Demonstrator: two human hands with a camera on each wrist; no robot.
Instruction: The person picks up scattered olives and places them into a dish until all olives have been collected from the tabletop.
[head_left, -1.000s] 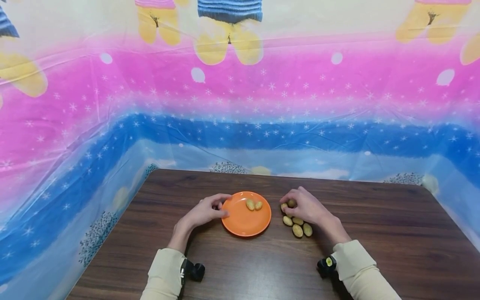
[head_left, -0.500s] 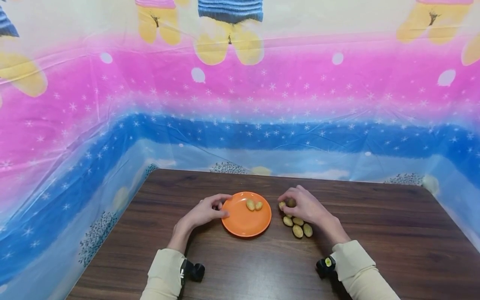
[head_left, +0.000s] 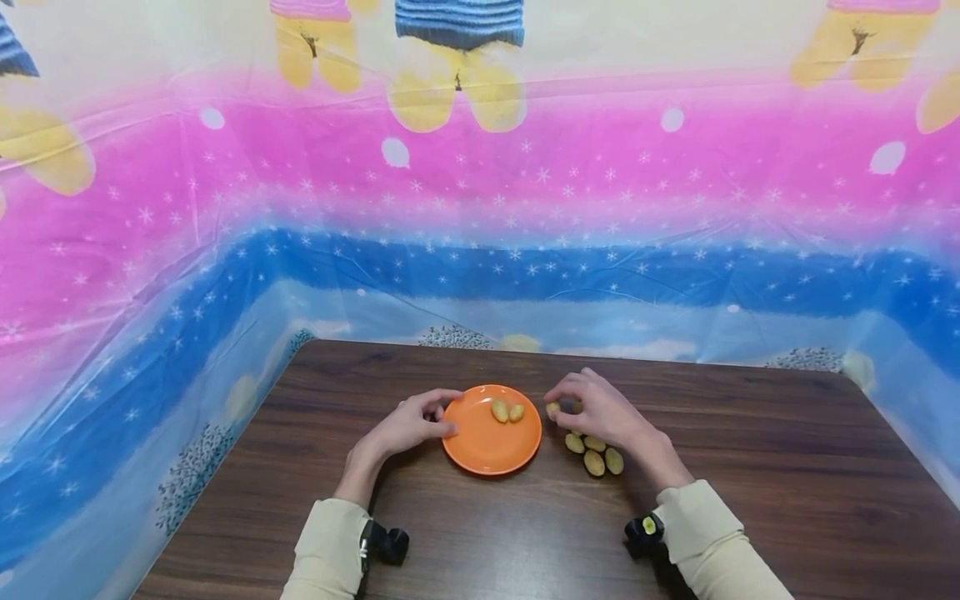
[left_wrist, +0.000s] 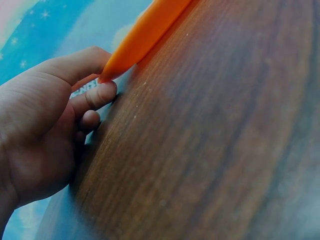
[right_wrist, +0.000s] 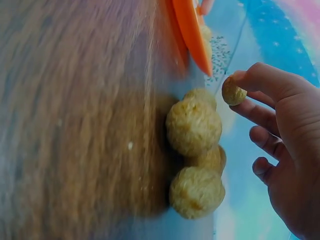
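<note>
An orange plate (head_left: 491, 446) lies on the wooden table, with two small yellow-brown baby potatoes (head_left: 500, 410) towards its back right. My left hand (head_left: 408, 423) pinches the plate's left rim, thumb and fingers on either side of the edge in the left wrist view. Just off the plate's right side, my right hand (head_left: 606, 414) holds a baby potato (right_wrist: 233, 91) between thumb and index finger, raised off the table. The other fingers are loosely bent. Below that hand several more baby potatoes (head_left: 594, 462) lie in a cluster, some partly hidden by it.
The dark brown wooden table (head_left: 495, 533) ends at a far edge against a printed pink and blue cloth (head_left: 480, 192). Black wrist cameras (head_left: 393, 546) sit by both sleeves.
My right hand has lifted a baby potato from the cluster and moved a little left towards the plate. The left hand and the plate have stayed in place.
</note>
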